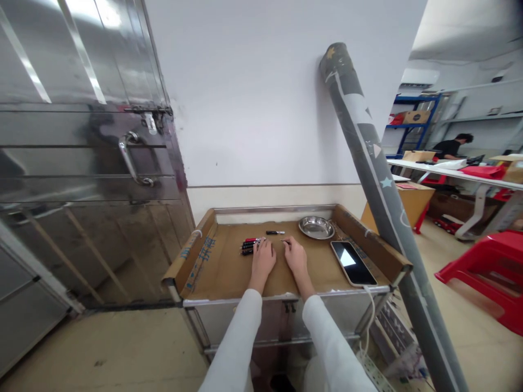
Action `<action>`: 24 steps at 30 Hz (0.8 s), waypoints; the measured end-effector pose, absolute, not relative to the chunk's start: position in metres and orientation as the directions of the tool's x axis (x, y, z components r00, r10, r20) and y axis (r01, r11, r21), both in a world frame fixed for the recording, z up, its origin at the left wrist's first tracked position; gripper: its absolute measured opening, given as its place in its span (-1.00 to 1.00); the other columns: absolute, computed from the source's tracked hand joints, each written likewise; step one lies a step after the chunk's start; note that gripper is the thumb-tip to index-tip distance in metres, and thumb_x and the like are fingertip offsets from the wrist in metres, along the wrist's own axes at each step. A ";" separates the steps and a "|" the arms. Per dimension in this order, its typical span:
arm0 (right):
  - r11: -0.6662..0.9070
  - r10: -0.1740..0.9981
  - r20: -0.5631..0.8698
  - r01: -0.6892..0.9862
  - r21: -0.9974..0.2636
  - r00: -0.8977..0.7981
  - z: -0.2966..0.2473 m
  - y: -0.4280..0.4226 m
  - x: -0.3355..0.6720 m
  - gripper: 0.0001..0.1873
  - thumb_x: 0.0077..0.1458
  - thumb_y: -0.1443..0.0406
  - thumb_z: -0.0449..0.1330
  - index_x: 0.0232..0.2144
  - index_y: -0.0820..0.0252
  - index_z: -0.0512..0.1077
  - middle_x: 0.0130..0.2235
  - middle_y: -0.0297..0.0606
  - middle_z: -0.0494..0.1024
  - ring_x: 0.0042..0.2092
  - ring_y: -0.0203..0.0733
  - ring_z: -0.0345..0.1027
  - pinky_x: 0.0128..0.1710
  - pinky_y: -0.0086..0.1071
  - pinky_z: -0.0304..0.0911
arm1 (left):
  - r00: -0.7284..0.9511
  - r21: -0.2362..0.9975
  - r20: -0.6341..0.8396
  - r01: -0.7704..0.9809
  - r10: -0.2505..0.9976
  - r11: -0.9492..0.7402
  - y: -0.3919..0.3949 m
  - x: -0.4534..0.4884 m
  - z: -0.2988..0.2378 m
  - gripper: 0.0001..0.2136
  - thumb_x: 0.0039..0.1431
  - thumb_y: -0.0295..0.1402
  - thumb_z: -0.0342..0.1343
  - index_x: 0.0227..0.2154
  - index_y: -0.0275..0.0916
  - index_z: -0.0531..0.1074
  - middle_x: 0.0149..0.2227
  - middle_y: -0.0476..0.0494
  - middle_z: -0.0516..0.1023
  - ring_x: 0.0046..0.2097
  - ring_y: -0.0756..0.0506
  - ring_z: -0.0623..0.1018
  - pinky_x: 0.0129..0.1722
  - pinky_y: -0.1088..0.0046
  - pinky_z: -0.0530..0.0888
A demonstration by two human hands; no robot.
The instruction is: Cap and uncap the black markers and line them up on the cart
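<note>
Several pens (247, 247), black ones with a red one at the far side, lie in a row on the cardboard-lined cart top. My left hand (264, 260) rests at their right ends with its fingers stretched forward, touching or nearly touching them. To its right, my right hand (296, 256) has thumb and fingers pinched together. A small dark tip shows at those fingertips, too small to name. Beyond both hands lies a short black piece with a silvery end (275, 232), apart from the pens.
A round metal dish (316, 228) stands at the back right of the cart. Nearer lies a phone (353, 263) with a white cable. Raised cardboard sides (192, 247) edge the top. A long grey roll (378, 174) leans at the right. A person sits far off.
</note>
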State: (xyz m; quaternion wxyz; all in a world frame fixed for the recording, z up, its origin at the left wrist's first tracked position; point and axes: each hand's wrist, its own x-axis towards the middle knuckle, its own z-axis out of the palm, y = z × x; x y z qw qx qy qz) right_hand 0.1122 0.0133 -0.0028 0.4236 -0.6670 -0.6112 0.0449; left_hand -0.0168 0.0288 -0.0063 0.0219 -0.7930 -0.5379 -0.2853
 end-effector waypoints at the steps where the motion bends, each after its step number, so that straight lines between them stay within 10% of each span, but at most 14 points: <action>1: 0.098 0.847 0.464 0.780 -0.618 0.261 -0.003 0.013 0.112 -0.79 0.24 0.33 0.00 -0.20 0.16 0.43 -0.21 -0.19 0.61 -0.21 -0.20 0.48 -0.25 -0.45 0.17 | 0.256 0.283 0.482 0.860 0.838 -0.425 0.029 -0.017 -0.007 -0.65 0.22 -0.49 -0.11 0.03 -0.32 0.37 0.14 -0.35 0.43 0.26 -0.24 0.31 0.25 0.05 0.18; 24: -0.092 0.808 0.444 0.827 -0.555 0.388 -0.002 0.015 0.112 -0.81 0.27 0.33 -0.02 -0.22 0.24 0.39 -0.30 -0.08 0.59 -0.29 -0.18 0.48 -0.32 -0.42 0.11 | 0.314 0.279 0.511 0.820 0.800 -0.500 0.037 -0.016 -0.011 -0.57 0.20 -0.53 -0.14 0.14 -0.37 0.27 0.23 -0.36 0.31 0.27 -0.20 0.29 0.26 0.14 0.22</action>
